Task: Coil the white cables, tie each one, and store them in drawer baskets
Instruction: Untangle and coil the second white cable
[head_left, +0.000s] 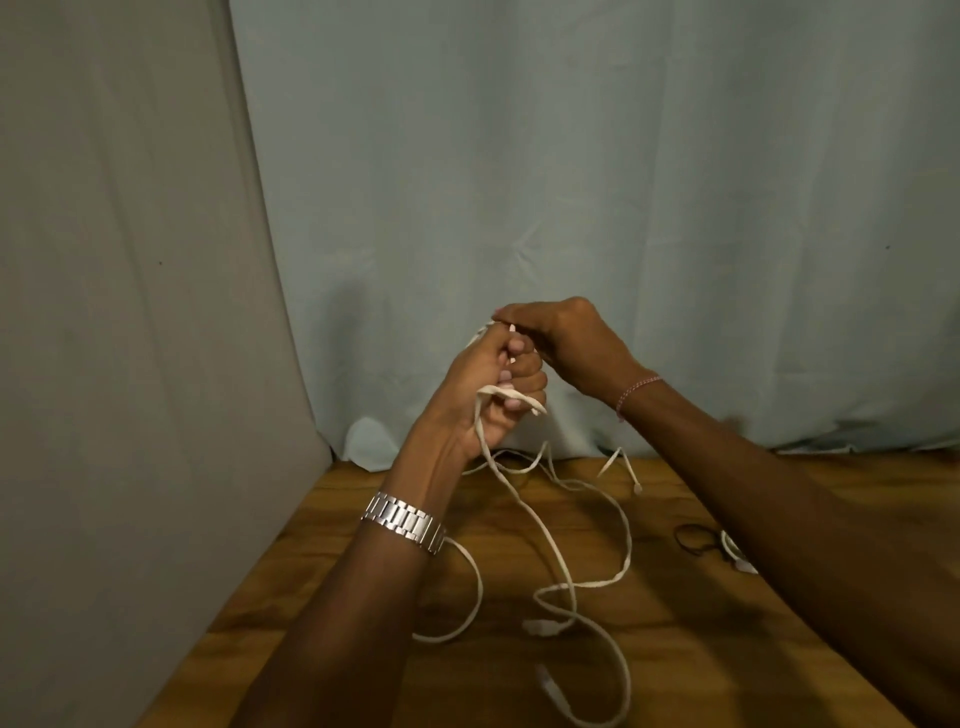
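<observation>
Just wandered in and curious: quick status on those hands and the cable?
Left hand grips white cable; right hand pinches it at top. Most of it lies loose on table. Black ties wait by right arm. Nothing blocking.

No legible text, label, brand, number or sign appears on any surface shown.
</observation>
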